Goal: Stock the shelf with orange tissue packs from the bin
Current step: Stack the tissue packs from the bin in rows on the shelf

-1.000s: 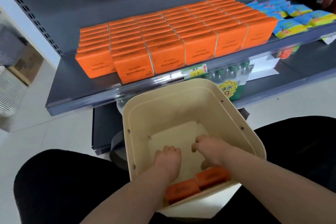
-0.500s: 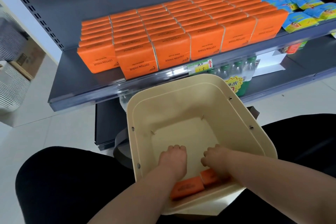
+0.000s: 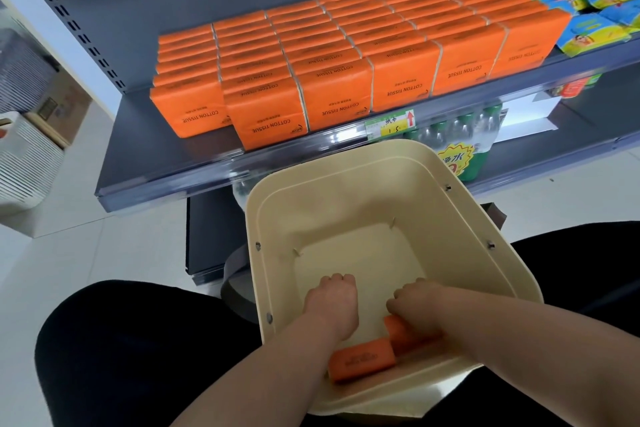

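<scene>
Standing beyond the bin, the shelf already carries rows of stocked packs, with bare deck showing only past the bin's far-left corner. Both hands have drawn back toward the bin's near wall over the last second. The right hand has curled over the right pack and grips it, where that pack lay mostly uncovered before. I judge the last pick-up from the bin is under way. The left hand is a curled fist on the bin floor; whether it holds anything I cannot tell. The left pack lies under its wrist, printed side up. Both packs sit end to end against the near wall, long axes running along it.
</scene>
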`<state>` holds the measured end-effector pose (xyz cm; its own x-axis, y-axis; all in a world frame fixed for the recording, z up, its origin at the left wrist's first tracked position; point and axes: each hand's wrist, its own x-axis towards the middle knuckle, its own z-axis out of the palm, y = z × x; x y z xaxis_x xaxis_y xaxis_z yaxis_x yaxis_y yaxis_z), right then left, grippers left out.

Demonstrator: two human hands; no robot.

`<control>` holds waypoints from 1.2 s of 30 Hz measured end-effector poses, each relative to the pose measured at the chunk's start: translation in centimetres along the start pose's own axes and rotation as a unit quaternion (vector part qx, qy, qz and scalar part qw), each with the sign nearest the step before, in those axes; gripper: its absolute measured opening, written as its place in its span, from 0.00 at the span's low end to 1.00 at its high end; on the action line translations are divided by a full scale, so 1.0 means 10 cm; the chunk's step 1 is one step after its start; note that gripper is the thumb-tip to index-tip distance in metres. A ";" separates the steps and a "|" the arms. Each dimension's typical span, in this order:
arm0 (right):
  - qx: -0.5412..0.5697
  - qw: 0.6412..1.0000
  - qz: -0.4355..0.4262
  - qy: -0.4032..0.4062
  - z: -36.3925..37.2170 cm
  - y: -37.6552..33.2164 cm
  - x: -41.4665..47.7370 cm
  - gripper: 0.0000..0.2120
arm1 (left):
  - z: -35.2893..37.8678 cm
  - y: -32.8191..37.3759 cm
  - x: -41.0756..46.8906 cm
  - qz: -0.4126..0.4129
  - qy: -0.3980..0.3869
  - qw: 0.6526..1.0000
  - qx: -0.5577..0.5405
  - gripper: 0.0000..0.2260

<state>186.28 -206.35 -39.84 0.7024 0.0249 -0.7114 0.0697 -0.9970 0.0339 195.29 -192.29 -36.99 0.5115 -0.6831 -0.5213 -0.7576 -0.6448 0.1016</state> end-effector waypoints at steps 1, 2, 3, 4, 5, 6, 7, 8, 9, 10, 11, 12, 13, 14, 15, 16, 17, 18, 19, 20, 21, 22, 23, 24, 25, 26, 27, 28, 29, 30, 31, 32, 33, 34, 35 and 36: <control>0.004 1.000 0.004 0.003 -0.01 0.00 0.00 0.18 | 0.01 0.00 0.00 0.001 -0.001 1.000 0.000 0.16; 0.006 1.000 0.005 0.002 -0.01 0.00 0.00 0.18 | 0.01 0.00 0.00 0.001 -0.003 1.000 0.000 0.16; 0.006 1.000 0.004 -0.002 -0.02 0.00 -0.01 0.19 | 0.02 -0.01 0.00 0.001 -0.006 1.000 0.001 0.16; 0.004 1.000 0.002 -0.007 -0.02 -0.01 -0.02 0.20 | 0.03 -0.01 0.01 0.001 -0.011 1.000 0.000 0.16; -0.003 1.000 0.001 -0.012 -0.02 -0.01 -0.02 0.19 | 0.04 -0.02 0.02 0.003 -0.019 1.000 -0.001 0.16; -0.008 1.000 0.004 -0.011 -0.02 -0.01 -0.02 0.19 | 0.06 -0.02 0.02 0.006 -0.031 0.999 -0.001 0.16; -0.007 1.000 0.013 -0.004 -0.04 -0.01 -0.03 0.18 | 0.08 -0.03 0.02 0.013 -0.047 0.999 -0.001 0.17; 0.004 1.000 0.026 0.012 -0.08 0.00 -0.04 0.17 | 0.09 -0.02 0.03 0.023 -0.065 0.998 0.000 0.18; 0.018 0.998 0.042 0.036 -0.14 0.02 -0.06 0.17 | 0.11 -0.02 0.03 0.033 -0.083 0.996 0.005 0.20; 0.030 0.996 0.060 0.063 -0.20 0.05 -0.08 0.17 | 0.13 -0.01 0.03 0.044 -0.098 0.994 0.016 0.21; 0.039 0.992 0.080 0.091 -0.26 0.08 -0.12 0.17 | 0.14 0.00 0.02 0.053 -0.111 0.992 0.028 0.22; 0.049 0.987 0.100 0.116 -0.32 0.11 -0.15 0.17 | 0.16 0.01 0.02 0.060 -0.122 0.990 0.036 0.23; 0.061 0.981 0.119 0.141 -0.38 0.14 -0.19 0.17 | 0.18 0.01 0.02 0.065 -0.131 0.988 0.043 0.24; 0.080 0.974 0.136 0.164 -0.42 0.16 -0.24 0.17 | 0.19 0.02 0.03 0.071 -0.140 0.986 0.051 0.25; 0.100 0.967 0.148 0.183 -0.45 0.18 -0.27 0.17 | 0.20 0.01 0.03 0.075 -0.147 0.984 0.060 0.26; 0.119 0.959 0.159 0.202 -0.48 0.17 -0.30 0.17 | 0.19 0.00 0.03 0.079 -0.154 0.983 0.070 0.26; 0.137 0.951 0.169 0.220 -0.49 0.17 -0.32 0.17 | 0.18 0.00 0.03 0.081 -0.161 0.980 0.080 0.26; 0.153 0.944 0.178 0.233 -0.49 0.16 -0.35 0.17 | 0.17 0.01 0.02 0.081 -0.171 0.978 0.091 0.25; 0.165 0.939 0.184 0.241 -0.49 0.15 -0.36 0.18 | 0.16 0.02 0.01 0.081 -0.182 0.975 0.100 0.23; 0.172 0.936 0.187 0.243 -0.48 0.14 -0.37 0.18 | 0.17 0.03 0.00 0.080 -0.190 0.973 0.107 0.22; 0.177 0.935 0.189 0.244 -0.48 0.14 -0.37 0.18 | 0.17 0.03 -0.01 0.078 -0.195 0.971 0.110 0.21; 0.181 0.934 0.190 0.244 -0.48 0.14 -0.37 0.18 | 0.17 0.05 -0.02 0.076 -0.198 0.971 0.107 0.20; 0.184 0.933 0.191 0.242 -0.49 0.14 -0.38 0.17 | 0.17 0.06 -0.03 0.075 -0.198 0.972 0.100 0.19; 0.186 0.933 0.192 0.242 -0.50 0.14 -0.38 0.17 | 0.16 0.08 -0.03 0.076 -0.195 0.973 0.093 0.18; 0.188 0.932 0.194 0.244 -0.51 0.15 -0.38 0.17 | 0.16 0.09 -0.04 0.078 -0.189 0.975 0.087 0.18; 0.190 0.930 0.196 0.246 -0.51 0.15 -0.38 0.16 | 0.16 0.09 -0.04 0.081 -0.182 0.976 0.085 0.18; 0.192 0.928 0.197 0.249 -0.52 0.15 -0.38 0.16 | 0.17 0.09 -0.04 0.084 -0.177 0.977 0.088 0.19; 0.192 0.927 0.198 0.252 -0.53 0.14 -0.39 0.16 | 0.18 0.09 -0.04 0.087 -0.173 0.977 0.094 0.20; 0.193 0.927 0.199 0.254 -0.54 0.14 -0.39 0.16 | 0.18 0.09 -0.04 0.089 -0.171 0.976 0.100 0.20; 0.195 0.926 0.200 0.255 -0.54 0.13 -0.39 0.16 | 0.19 0.09 -0.03 0.089 -0.165 0.977 0.103 0.20; 0.197 0.925 0.200 0.257 -0.55 0.12 -0.39 0.16 | 0.19 0.09 -0.01 0.088 -0.154 0.979 0.102 0.20; 0.199 0.924 0.201 0.257 -0.55 0.12 -0.39 0.16 | 0.19 0.10 0.01 0.086 -0.139 0.982 0.097 0.19; 0.200 0.924 0.202 0.257 -0.55 0.11 -0.39 0.16 | 0.17 0.10 0.02 0.083 -0.127 0.984 0.092 0.19; 0.202 0.924 0.202 0.256 -0.55 0.12 -0.39 0.16 | 0.17 0.10 0.04 0.080 -0.123 0.986 0.085 0.19; 0.202 0.924 0.202 0.254 -0.55 0.12 -0.39 0.16 | 0.18 0.09 0.04 0.076 -0.125 0.986 0.075 0.19; 0.202 0.925 0.202 0.251 -0.55 0.12 -0.40 0.16 | 0.19 0.09 0.04 0.070 -0.132 0.987 0.065 0.20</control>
<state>187.49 -207.23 -33.10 0.8603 -0.4265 -0.2791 -0.4701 -0.8756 -0.1110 194.08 -192.49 -38.70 0.2881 -0.6372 -0.7148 -0.8674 -0.4900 0.0872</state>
